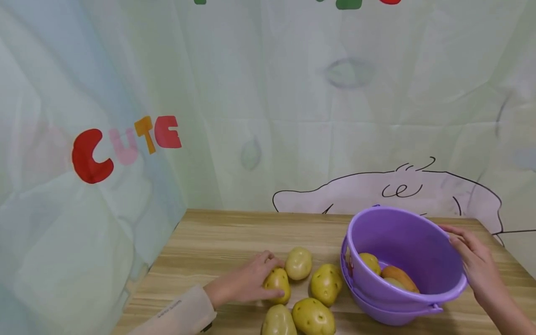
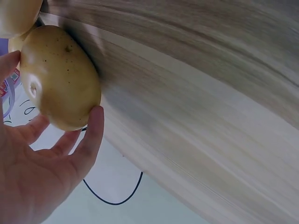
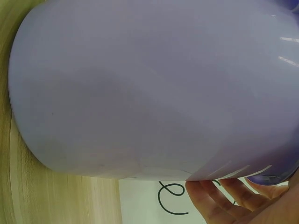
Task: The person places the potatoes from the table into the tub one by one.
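Observation:
A yellow potato [image 1: 278, 284] lies under my left hand [image 1: 255, 278], which grips it with thumb and fingers on opposite sides. From the left wrist camera, the fingers [image 2: 88, 144] press against one end of this speckled potato [image 2: 63, 77]. Several more potatoes [image 1: 314, 317] are close by on the table. To the right stands a purple bucket [image 1: 402, 307] with a few potatoes [image 1: 399, 278] inside. My right hand [image 1: 477, 265] holds the bucket's right side near the rim. Its fingers [image 3: 210, 200] lie against the outer wall in the right wrist view; the thumb is hidden there.
The wood-grain table [image 1: 217, 232] meets a printed cloth backdrop [image 1: 251, 93] at its back edge. The backdrop also hangs along the left side. A bucket handle [image 1: 344, 265] hangs down on the bucket's left.

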{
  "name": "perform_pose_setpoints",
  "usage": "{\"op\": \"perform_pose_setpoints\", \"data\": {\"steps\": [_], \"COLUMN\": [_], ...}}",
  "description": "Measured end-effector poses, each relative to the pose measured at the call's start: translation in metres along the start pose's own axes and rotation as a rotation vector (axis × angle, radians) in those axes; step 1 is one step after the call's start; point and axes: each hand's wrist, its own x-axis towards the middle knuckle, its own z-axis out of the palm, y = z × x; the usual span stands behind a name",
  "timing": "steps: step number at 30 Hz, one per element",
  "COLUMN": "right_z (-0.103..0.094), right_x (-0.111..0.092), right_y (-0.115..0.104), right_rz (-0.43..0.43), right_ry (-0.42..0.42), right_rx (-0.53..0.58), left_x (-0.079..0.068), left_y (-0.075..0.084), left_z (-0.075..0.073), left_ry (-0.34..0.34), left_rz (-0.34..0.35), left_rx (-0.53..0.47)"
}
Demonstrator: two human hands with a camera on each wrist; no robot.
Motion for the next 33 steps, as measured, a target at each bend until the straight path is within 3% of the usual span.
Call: {"op": "perform_pose_setpoints", "data": {"steps": [12, 33], "right_z": [0.0002, 0.0000], "right_x": [-0.0012, -0.0010], "right_y": [-0.0001, 0.0003], "right_rz": [0.007, 0.009], "right_ry": [0.006, 0.010], "right_rx": [-0.005, -0.073], "left_x": [0.0027, 0.0073], "left_y": [-0.0020, -0.0073], "left_z": [0.0023, 0.0091], "left_ry": [-0.051, -0.034], "left_rz": [-0.038, -0.040], "left_rx": [-0.053, -0.066]}}
